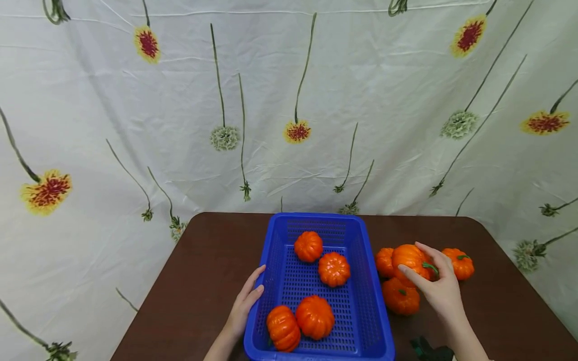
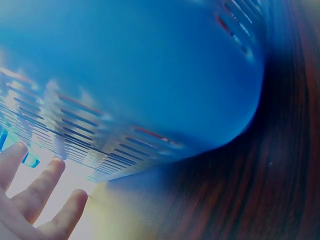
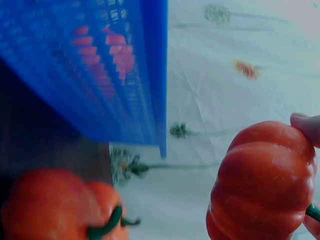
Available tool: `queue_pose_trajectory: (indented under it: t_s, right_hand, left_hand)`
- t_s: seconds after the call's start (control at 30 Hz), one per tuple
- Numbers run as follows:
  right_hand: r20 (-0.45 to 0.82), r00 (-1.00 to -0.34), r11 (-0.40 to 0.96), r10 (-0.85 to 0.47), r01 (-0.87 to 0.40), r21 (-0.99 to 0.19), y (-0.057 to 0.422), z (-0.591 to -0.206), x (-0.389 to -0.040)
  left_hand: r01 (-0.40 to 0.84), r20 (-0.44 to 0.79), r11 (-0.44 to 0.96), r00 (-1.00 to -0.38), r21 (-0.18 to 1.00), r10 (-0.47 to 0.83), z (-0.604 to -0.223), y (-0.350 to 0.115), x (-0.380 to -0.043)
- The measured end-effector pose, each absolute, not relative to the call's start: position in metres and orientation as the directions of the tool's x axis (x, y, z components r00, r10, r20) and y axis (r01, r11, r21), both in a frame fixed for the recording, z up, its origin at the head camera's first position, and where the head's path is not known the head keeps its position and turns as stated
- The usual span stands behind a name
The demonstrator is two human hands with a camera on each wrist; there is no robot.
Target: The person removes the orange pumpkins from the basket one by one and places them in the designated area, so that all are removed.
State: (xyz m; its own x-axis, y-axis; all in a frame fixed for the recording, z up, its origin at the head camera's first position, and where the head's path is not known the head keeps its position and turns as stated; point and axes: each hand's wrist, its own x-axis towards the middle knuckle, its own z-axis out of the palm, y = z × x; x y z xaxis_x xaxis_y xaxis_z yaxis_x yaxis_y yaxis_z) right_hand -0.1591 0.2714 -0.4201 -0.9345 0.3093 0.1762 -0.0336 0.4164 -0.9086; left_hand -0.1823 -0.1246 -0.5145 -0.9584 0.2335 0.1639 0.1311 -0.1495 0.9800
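My right hand (image 1: 440,286) pinches an orange toy pumpkin (image 1: 410,263) with a green stem between thumb and fingers. In the right wrist view this pumpkin (image 3: 265,185) is raised beside the basket wall. Below it in the head view lie more pumpkins (image 1: 401,298), right of the blue plastic basket (image 1: 361,301). Several pumpkins (image 1: 315,317) sit inside the basket, two toward the back and two at the front. At the basket's left side is my left hand (image 1: 241,306), its fingers extended along the rim. The left wrist view shows its fingertips (image 2: 77,200) close by the slotted wall.
The dark brown table (image 1: 194,301) bears the basket at its middle. Another pumpkin (image 1: 459,263) lies to the right behind the right hand. A dark item (image 1: 429,348) is at the lower right. A pale flowered cloth (image 1: 271,165) hangs behind the table.
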Motion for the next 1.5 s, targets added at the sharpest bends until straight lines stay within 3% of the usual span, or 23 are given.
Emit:
queue_pose_trajectory:
  t_s: [0.17,0.47,0.77,1.5]
  right_hand:
    - [0.096,-0.906,0.428,0.411,0.1,-0.898,0.286,-0.425,-0.154]
    - [0.067,-0.838,0.406,0.542,0.191,-0.894,0.308,-0.448,-0.151]
    - [-0.025,-0.82,0.341,0.571,0.265,-0.902,0.318,-0.456,-0.149]
    - [-0.057,-0.802,0.366,0.595,0.334,-0.869,0.331,-0.504,-0.155]
  left_hand:
    - [0.131,0.165,-0.153,-0.957,0.98,0.239,-0.515,-0.124,-0.183]
    - [0.129,0.16,-0.146,-0.961,0.981,0.227,-0.515,-0.124,-0.182]
    - [0.128,0.16,-0.147,-0.96,0.981,0.231,-0.514,-0.124,-0.182]
    - [0.114,0.153,-0.165,-0.956,0.98,0.251,-0.513,-0.125,-0.182]
